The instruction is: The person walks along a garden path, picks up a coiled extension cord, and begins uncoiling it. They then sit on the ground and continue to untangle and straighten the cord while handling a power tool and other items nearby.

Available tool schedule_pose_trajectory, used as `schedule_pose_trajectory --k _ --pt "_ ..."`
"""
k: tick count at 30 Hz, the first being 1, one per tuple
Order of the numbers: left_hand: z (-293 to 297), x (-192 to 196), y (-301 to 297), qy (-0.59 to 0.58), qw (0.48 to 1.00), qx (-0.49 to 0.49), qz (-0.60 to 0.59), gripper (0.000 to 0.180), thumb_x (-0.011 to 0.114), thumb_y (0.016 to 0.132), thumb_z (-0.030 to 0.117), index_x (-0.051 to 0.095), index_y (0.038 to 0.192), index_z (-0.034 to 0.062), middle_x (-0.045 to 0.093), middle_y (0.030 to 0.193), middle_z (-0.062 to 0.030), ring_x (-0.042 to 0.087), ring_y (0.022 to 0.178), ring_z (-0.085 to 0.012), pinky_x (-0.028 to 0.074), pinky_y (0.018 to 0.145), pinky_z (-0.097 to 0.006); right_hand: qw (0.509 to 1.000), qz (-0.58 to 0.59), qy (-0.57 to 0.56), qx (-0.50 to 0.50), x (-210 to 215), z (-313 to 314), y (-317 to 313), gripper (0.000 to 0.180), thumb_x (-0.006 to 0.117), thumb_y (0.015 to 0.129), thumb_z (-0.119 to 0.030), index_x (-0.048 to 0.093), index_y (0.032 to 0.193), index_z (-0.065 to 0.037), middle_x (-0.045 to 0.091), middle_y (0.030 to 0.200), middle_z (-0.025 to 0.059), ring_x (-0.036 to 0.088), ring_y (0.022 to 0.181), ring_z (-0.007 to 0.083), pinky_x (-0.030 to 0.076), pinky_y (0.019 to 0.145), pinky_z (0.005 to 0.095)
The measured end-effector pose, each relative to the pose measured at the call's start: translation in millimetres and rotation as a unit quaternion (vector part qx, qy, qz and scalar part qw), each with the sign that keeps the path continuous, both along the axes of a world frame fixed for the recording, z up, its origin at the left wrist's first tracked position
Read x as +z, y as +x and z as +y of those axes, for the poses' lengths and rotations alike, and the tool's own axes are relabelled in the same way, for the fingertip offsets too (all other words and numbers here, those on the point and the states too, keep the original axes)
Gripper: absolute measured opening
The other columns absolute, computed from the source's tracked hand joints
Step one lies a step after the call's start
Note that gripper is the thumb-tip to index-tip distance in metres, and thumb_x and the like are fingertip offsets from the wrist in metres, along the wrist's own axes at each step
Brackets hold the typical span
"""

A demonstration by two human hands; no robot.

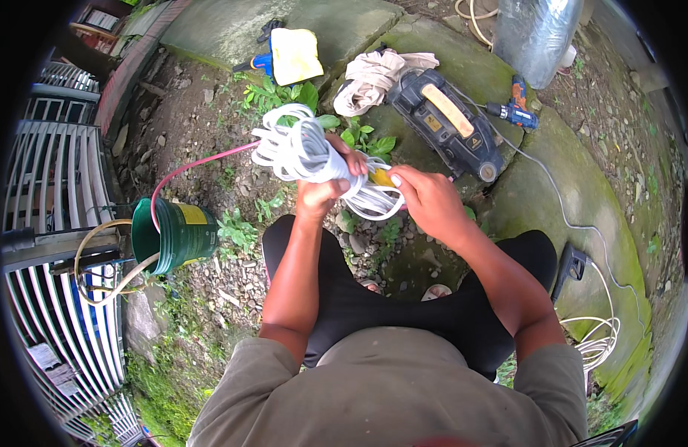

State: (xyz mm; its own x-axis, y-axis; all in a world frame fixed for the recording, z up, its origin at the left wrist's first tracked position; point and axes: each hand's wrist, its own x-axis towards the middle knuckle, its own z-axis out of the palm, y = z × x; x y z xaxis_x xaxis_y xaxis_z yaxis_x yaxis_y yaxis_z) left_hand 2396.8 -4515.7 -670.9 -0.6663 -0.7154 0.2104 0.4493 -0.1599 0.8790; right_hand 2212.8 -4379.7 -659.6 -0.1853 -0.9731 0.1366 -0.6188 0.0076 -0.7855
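A bundle of white cord (pixel 292 143), coiled in many loops and wrapped round its middle, is held up in front of my knees. My left hand (pixel 327 182) is closed around the wrapped middle of it. At the bundle's right end, my right hand (pixel 433 205) pinches a yellow piece (pixel 380 177) among the loops; its exact kind is partly hidden by my fingers. A thin pink hose (pixel 202 159) runs behind the bundle from a green bucket (pixel 187 235) at the left.
A black pressure washer (pixel 447 123) stands on mossy slabs ahead, near a crumpled beige cloth (pixel 370 82) and a blue-orange cordless drill (pixel 517 112). A yellow-white cloth (pixel 295 56) lies farther left. At right are a spray gun (pixel 570 270) and coiled hose (pixel 599 343). White metal bars (pixel 57 171) edge the left.
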Motion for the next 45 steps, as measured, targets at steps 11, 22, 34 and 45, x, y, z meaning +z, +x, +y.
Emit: schedule_pose_trajectory --k 11,22,34,45 --pt "20 2 -16 0.007 0.995 -0.094 0.031 0.057 0.078 0.059 0.015 0.058 0.111 0.0039 0.065 0.082 -0.0104 0.068 0.085 -0.0299 0.043 0.111 -0.053 0.996 -0.033 0.082 0.003 -9 6 -5 0.037 0.084 0.080 -0.018 0.079 0.116 -0.008 0.063 0.127 0.0194 0.060 0.125 0.0380 0.051 0.101 0.0456" --pt "30 7 -20 0.074 0.989 -0.125 0.029 0.058 0.079 0.055 0.018 0.061 0.107 0.0026 0.066 0.081 -0.0113 0.069 0.086 -0.0299 0.044 0.113 -0.053 0.989 -0.120 0.038 0.082 -34 0 -14 0.029 0.085 0.078 -0.013 0.078 0.104 -0.003 0.056 0.139 0.0206 0.062 0.123 0.0391 0.049 0.106 0.0467" --pt "24 10 -20 0.125 0.986 0.013 -0.112 0.094 0.086 0.082 0.019 0.031 0.156 0.0024 0.059 0.138 -0.0204 0.061 0.128 -0.0312 0.051 0.107 -0.043 0.964 -0.251 -0.086 0.027 -35 -2 -11 0.020 0.060 0.103 -0.013 0.065 0.109 0.005 0.054 0.132 0.0137 0.057 0.119 0.0234 0.046 0.100 0.0351" --pt "38 28 -28 0.057 0.944 0.047 -0.322 0.077 0.084 0.075 -0.006 0.046 0.141 0.0021 0.067 0.118 -0.0098 0.069 0.107 -0.0196 0.057 0.094 -0.036 0.957 -0.288 0.021 0.013 -39 2 -26 0.017 0.054 0.108 -0.010 0.049 0.122 -0.001 0.061 0.108 0.0084 0.061 0.098 0.0135 0.051 0.087 0.0301"
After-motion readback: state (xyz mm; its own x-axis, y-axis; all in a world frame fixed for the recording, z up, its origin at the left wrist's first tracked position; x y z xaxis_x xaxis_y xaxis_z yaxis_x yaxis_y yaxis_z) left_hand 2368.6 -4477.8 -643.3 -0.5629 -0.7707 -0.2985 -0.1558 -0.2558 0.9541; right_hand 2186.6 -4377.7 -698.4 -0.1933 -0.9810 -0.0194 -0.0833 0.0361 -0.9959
